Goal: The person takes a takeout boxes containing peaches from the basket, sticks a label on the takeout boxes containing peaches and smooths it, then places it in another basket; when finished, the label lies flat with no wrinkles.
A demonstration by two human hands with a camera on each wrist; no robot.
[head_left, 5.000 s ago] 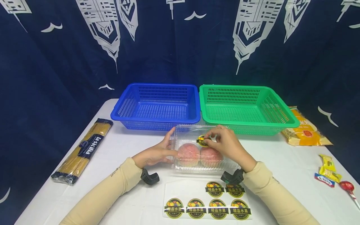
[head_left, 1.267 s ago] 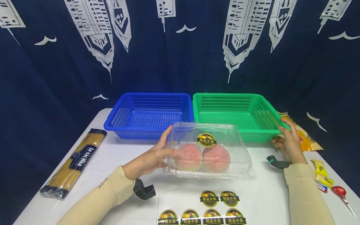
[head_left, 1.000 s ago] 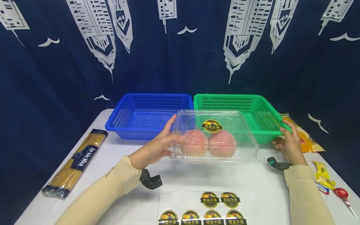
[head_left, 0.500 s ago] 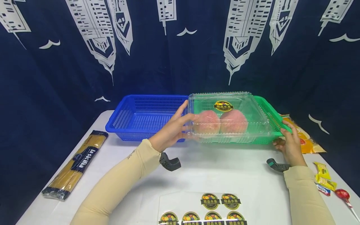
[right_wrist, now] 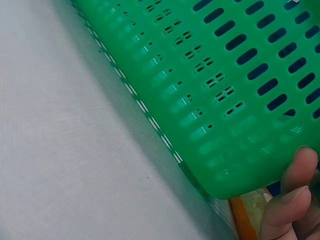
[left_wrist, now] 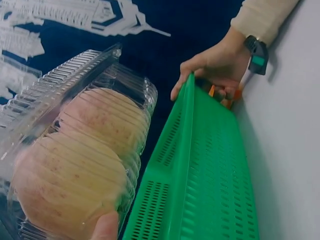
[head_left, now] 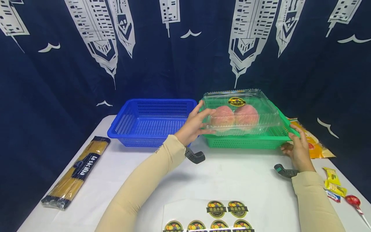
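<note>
A clear plastic clamshell box (head_left: 271, 112) holding two peaches (head_left: 222, 116) is held by its left side in my left hand (head_left: 195, 125), thumb along the front and fingers behind. It hangs slightly tilted over the green basket (head_left: 246, 141). A black-and-gold round sticker (head_left: 236, 101) is on its lid. In the left wrist view the peaches (left_wrist: 70, 182) show through the plastic, apart from the basket wall (left_wrist: 215, 165). My right hand (head_left: 300, 149) grips the basket's front right corner; the right wrist view shows its fingertips (right_wrist: 300, 167) at that corner.
A blue basket (head_left: 156, 140) adjoins the green one on the left. A pasta pack (head_left: 76, 172) lies at left, a sticker sheet (head_left: 185, 209) in front. On the right are an orange bag (head_left: 317, 143), yellow-wrapped sweets (head_left: 331, 175) and a red lollipop (head_left: 352, 199).
My right hand has left the sticker on the lid and taken hold of the green basket's corner. My left hand has lifted the clamshell box off the table, forward and right over that basket.
</note>
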